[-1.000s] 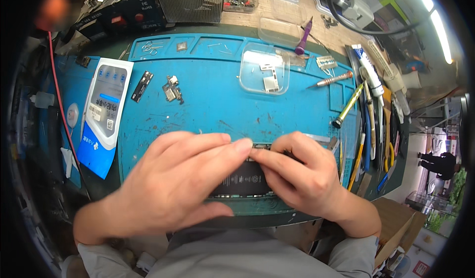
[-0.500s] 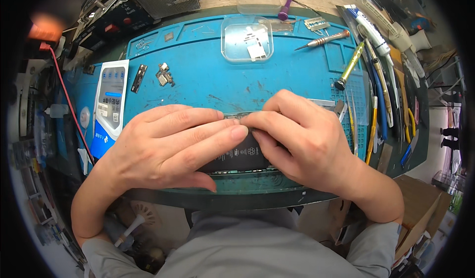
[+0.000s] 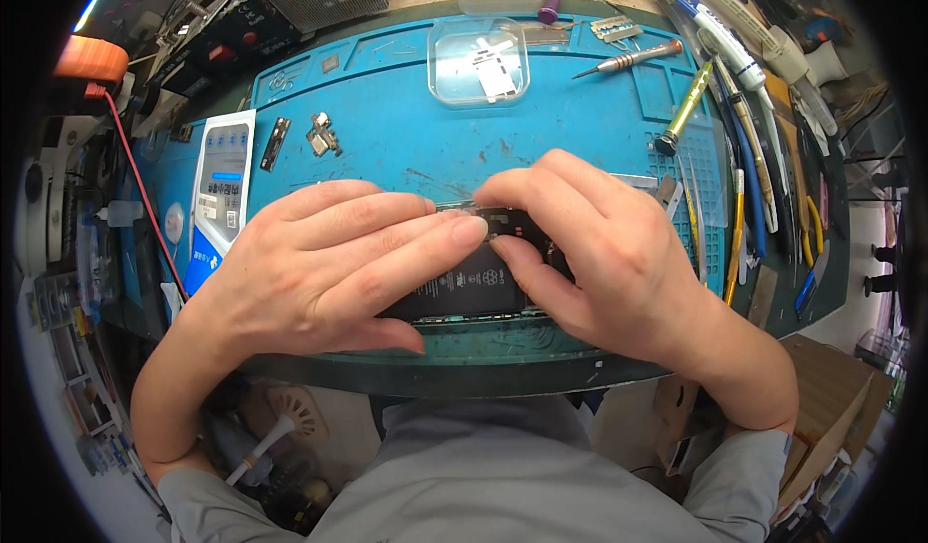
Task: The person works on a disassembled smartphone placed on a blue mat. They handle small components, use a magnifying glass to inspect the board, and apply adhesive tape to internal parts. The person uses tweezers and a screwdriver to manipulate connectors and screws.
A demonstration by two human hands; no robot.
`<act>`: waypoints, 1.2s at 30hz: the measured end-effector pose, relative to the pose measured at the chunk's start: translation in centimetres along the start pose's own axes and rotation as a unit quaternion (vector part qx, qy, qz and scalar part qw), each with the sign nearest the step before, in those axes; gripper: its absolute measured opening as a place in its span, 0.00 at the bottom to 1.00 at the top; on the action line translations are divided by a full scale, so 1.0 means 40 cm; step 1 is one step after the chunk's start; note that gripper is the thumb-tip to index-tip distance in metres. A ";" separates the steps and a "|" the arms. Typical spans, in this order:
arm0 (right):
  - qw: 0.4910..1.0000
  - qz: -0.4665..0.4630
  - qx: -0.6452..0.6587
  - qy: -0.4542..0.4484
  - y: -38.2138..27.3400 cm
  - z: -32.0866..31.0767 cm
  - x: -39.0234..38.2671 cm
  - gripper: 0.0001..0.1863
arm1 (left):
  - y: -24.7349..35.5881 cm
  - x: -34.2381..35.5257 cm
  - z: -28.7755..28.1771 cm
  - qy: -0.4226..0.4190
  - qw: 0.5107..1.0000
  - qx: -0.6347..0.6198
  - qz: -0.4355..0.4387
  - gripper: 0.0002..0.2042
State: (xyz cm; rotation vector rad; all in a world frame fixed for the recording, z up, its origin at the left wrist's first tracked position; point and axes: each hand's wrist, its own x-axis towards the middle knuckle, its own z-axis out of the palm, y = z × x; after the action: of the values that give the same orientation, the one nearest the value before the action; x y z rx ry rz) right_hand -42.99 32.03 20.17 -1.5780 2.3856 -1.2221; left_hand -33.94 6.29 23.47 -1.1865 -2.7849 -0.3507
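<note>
Blue mat [image 3: 396,137], Front Section

Left hand [image 3: 324,268] lies flattened, fingers together; whether it holds anything cannot be told. Right hand [image 3: 609,253] arches, thumb and index finger apart. Opened device [image 3: 503,224] lies beneath both hands near the mat's front edge. Black battery [image 3: 464,292] is exposed inside

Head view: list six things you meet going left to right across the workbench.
Blue-and-white packet → narrow black part → small metallic part → opened electronic device → yellow-green screwdriver → slim yellow tool.
</note>
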 end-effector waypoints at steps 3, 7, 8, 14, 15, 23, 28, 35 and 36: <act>1.000 0.005 0.013 0.005 0.002 0.001 -0.003 0.16 | 0.003 0.005 -0.006 -0.012 1.000 0.006 -0.001 0.39; 0.999 0.001 0.038 0.016 0.001 -0.003 -0.008 0.17 | 0.007 0.005 -0.004 -0.005 1.000 0.011 0.000 0.38; 0.999 0.009 0.046 0.012 0.001 -0.005 -0.009 0.17 | 0.007 0.004 0.001 0.001 1.000 0.012 0.003 0.38; 0.997 0.026 0.074 0.009 0.003 -0.011 -0.013 0.18 | 0.010 0.000 0.012 0.012 0.999 0.031 0.024 0.37; 0.997 0.028 0.074 0.010 0.003 -0.010 -0.013 0.19 | 0.011 0.001 0.012 0.009 0.999 0.034 0.025 0.37; 0.997 0.022 0.074 0.019 0.007 -0.006 -0.015 0.21 | 0.025 0.009 -0.003 -0.043 0.999 0.029 -0.017 0.35; 0.997 0.019 0.075 0.022 0.003 -0.007 -0.013 0.21 | 0.024 -0.003 0.013 0.005 0.999 0.048 0.003 0.33; 0.998 0.015 0.053 0.003 0.005 -0.006 -0.015 0.15 | 0.040 -0.002 0.002 0.000 0.998 0.049 -0.041 0.30; 0.998 0.013 0.054 0.004 0.006 -0.003 -0.015 0.14 | 0.040 -0.004 0.004 0.004 0.998 0.054 -0.036 0.30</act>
State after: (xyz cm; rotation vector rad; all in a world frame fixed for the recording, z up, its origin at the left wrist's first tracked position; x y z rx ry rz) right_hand -42.91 32.62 19.87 -1.5089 2.2937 -1.3319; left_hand -32.69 7.31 23.56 -1.0608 -2.8053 -0.2074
